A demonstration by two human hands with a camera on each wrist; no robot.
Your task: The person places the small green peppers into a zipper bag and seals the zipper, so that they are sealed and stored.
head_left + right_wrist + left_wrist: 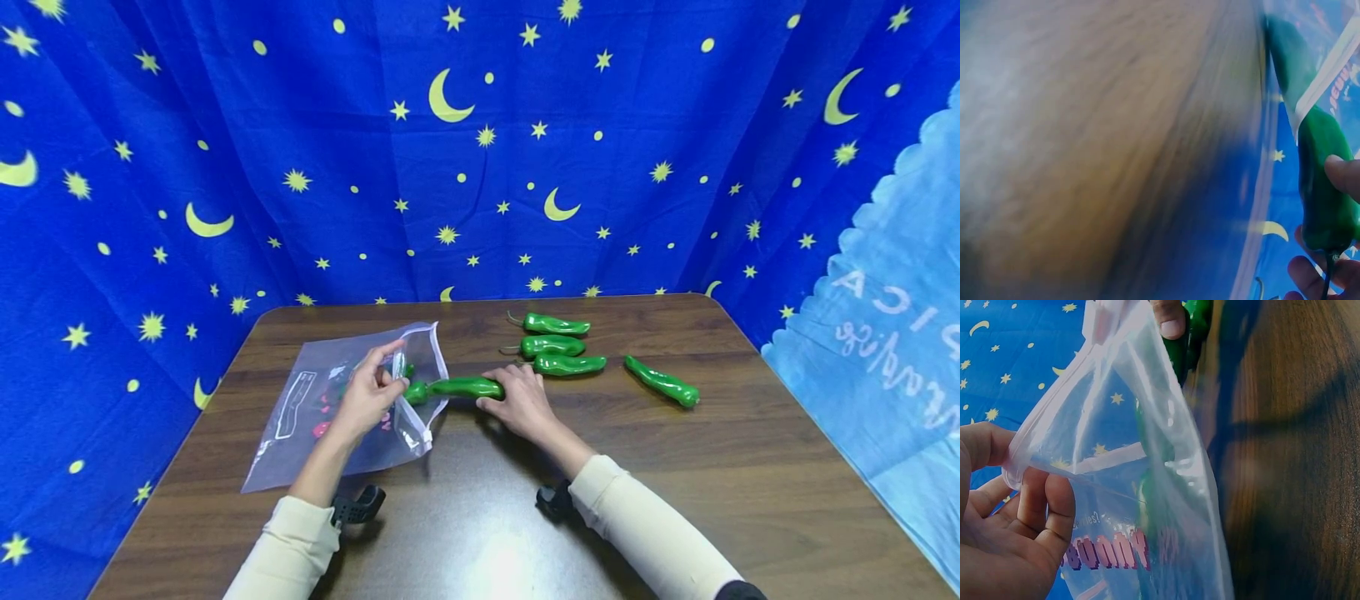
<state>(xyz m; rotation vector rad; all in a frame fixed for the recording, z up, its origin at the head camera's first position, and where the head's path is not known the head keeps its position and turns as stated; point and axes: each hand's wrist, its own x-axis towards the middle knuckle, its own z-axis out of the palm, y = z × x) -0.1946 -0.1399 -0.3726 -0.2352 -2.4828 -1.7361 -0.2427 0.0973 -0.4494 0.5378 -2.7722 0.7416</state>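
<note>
A clear zip bag with pink print lies on the table at left, its mouth toward the right. My left hand pinches the mouth's upper edge and lifts it; the left wrist view shows thumb and fingers on the zip strip. My right hand grips a green pepper near its stem end. In the right wrist view, that pepper has its far end inside the bag and its stem by my fingers. More green shows through the film, partly blurred by it.
Three green peppers lie in a row behind my right hand: a back one, a middle one and a front one. Another pepper lies apart on the right. A blue curtain hangs behind the wooden table.
</note>
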